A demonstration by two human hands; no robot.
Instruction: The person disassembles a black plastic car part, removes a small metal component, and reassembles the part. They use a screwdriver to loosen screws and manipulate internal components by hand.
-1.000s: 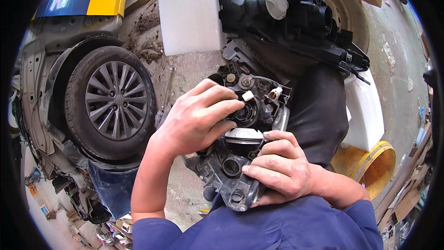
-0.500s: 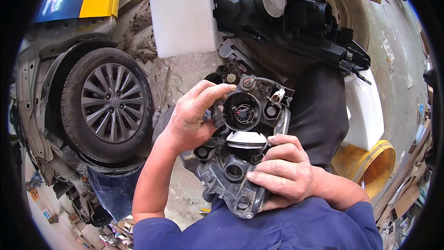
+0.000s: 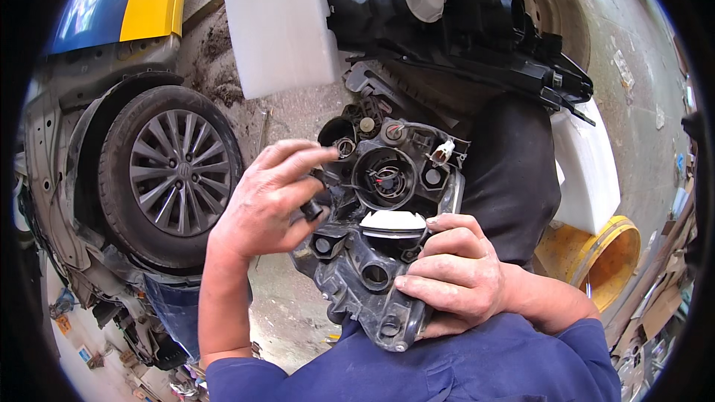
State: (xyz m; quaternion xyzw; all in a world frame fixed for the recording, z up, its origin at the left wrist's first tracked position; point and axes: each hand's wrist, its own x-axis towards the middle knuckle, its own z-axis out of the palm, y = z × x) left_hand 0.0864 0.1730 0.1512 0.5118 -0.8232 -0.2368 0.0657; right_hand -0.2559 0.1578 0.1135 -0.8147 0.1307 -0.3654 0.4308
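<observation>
Right hand gripping lower right edge of headlight housing, fingers wrapped and pressing on its rim. Housing resting on lap, back side facing up, long axis running from near lower end toward far upper end, slightly tilted left. Left hand hovering at housing's left side, thumb and fingers pinching a small black part, index finger extending toward round bulb opening. One white connector sitting at upper right of housing. Farther off: second headlight unit lying across, one white foam block, one car wheel left, one yellow bucket right.
</observation>
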